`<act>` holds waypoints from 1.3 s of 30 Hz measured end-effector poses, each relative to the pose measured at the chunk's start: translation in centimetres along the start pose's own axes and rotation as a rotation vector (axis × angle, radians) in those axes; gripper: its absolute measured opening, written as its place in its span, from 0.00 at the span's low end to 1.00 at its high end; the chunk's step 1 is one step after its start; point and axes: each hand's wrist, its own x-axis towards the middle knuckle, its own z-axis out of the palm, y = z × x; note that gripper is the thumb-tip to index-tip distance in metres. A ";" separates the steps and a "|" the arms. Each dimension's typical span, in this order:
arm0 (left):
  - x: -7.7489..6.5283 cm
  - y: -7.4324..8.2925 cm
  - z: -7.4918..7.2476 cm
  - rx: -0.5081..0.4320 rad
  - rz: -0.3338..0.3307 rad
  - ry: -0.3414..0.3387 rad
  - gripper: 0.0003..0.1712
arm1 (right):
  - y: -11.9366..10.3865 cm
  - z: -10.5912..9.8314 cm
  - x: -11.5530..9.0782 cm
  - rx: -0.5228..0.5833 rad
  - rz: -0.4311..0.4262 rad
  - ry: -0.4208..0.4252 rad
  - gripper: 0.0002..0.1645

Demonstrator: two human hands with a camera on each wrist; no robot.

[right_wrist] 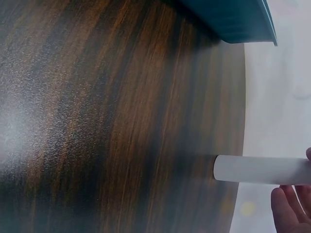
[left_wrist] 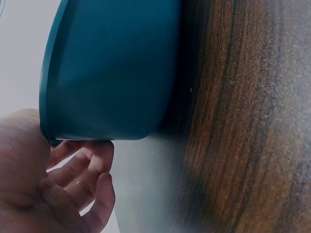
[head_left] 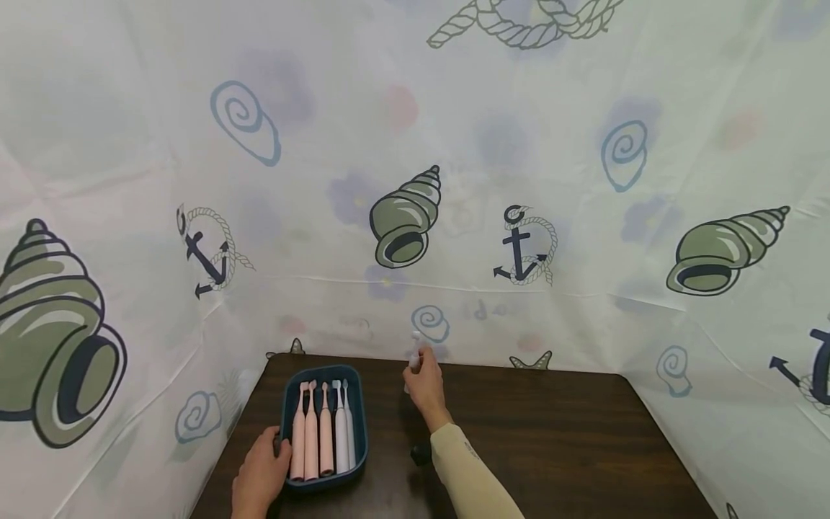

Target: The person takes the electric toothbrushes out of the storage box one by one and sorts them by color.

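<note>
A dark blue basket (head_left: 364, 436) sits on the left of the table, with several pink toothbrushes (head_left: 311, 443) and two white toothbrushes (head_left: 341, 440) lying side by side in it, heads toward the far end. My left hand (head_left: 261, 468) grips the basket's left side, thumb at the rim and fingers by the outer wall (left_wrist: 116, 73). Near the table's far edge, my right hand (head_left: 426, 386) holds another white electric toothbrush (head_left: 415, 355) upright, head up. In the right wrist view, the base of its handle (right_wrist: 257, 169) is right at the tabletop.
The dark wood table (head_left: 551, 440) stretches off to the right. Behind it and at both sides hangs a pale cloth (head_left: 311, 216) printed with shells and anchors. A small black object (head_left: 420, 454) shows beside the right sleeve (head_left: 473, 472).
</note>
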 end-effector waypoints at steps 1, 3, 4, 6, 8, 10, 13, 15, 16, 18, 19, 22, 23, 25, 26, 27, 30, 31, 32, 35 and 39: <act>0.0 0.0 0.0 -0.001 0.002 0.001 0.30 | 0.0 0.0 0.0 0.001 0.000 -0.001 0.19; 0.0 0.0 0.0 -0.003 0.004 0.004 0.31 | 0.0 0.0 -0.1 0.006 0.000 0.001 0.17; 0.0 0.0 0.0 -0.005 0.003 0.005 0.31 | 0.0 -0.1 -0.1 0.007 -0.002 0.003 0.17; 0.0 0.0 -0.1 -0.006 0.003 0.006 0.31 | 0.0 -0.1 -0.2 0.008 -0.001 0.003 0.16; 0.0 -0.1 -0.1 -0.008 0.000 0.004 0.31 | 0.0 -0.1 -0.2 0.008 -0.005 0.004 0.15; 0.0 -0.1 -0.1 -0.007 0.001 0.003 0.31 | 0.1 -0.1 -0.2 0.007 -0.008 0.003 0.15; 0.0 -0.1 -0.1 -0.008 0.004 0.003 0.31 | 0.2 -0.1 -0.1 0.005 -0.005 0.000 0.15; 0.0 -0.2 -0.1 -0.008 0.007 0.005 0.31 | 0.2 -0.1 -0.2 0.003 0.001 -0.009 0.15; 0.0 -0.2 -0.1 -0.008 0.008 0.005 0.31 | 0.2 -0.1 -0.2 0.000 0.004 -0.014 0.16; 0.0 -0.2 -0.1 -0.010 0.006 0.006 0.31 | 0.2 -0.2 -0.2 -0.009 0.008 -0.025 0.16; 0.0 -0.2 -0.1 -0.009 0.005 0.006 0.30 | 0.2 -0.3 -0.2 -0.010 0.010 -0.032 0.17; 0.0 -0.2 0.0 -0.009 -0.002 0.006 0.30 | 0.3 -0.6 -0.2 -0.013 0.017 -0.056 0.19; -0.1 -0.2 0.0 -0.010 -0.004 0.006 0.30 | 0.3 -0.6 -0.1 -0.016 0.018 -0.064 0.20; -0.1 -0.2 0.0 -0.010 -0.006 0.007 0.31 | 0.2 -0.8 -0.1 -0.012 0.016 -0.083 0.22; -0.1 -0.2 0.0 -0.011 -0.009 0.007 0.31 | 0.2 -0.9 -0.1 -0.016 0.012 -0.090 0.23; -0.1 -0.2 0.0 -0.011 -0.011 0.007 0.31 | 0.2 -1.0 -0.1 -0.018 0.009 -0.096 0.23; 0.0 -0.1 0.1 -0.012 -0.017 0.008 0.31 | 0.2 -1.2 -0.2 -0.019 0.004 -0.092 0.27; 0.0 0.0 0.1 -0.012 -0.019 0.005 0.31 | 0.2 -1.3 -0.2 -0.020 0.006 -0.083 0.29; 0.0 0.0 0.1 -0.013 -0.020 0.003 0.31 | 0.3 -1.3 -0.2 -0.024 0.009 -0.076 0.31; 0.1 0.0 0.1 -0.014 -0.020 -0.002 0.31 | 0.2 -1.6 -0.3 -0.028 0.016 -0.045 0.38; 0.2 0.0 0.2 -0.013 -0.020 0.004 0.31 | -0.4 -2.0 -0.4 -0.018 0.005 -0.009 0.43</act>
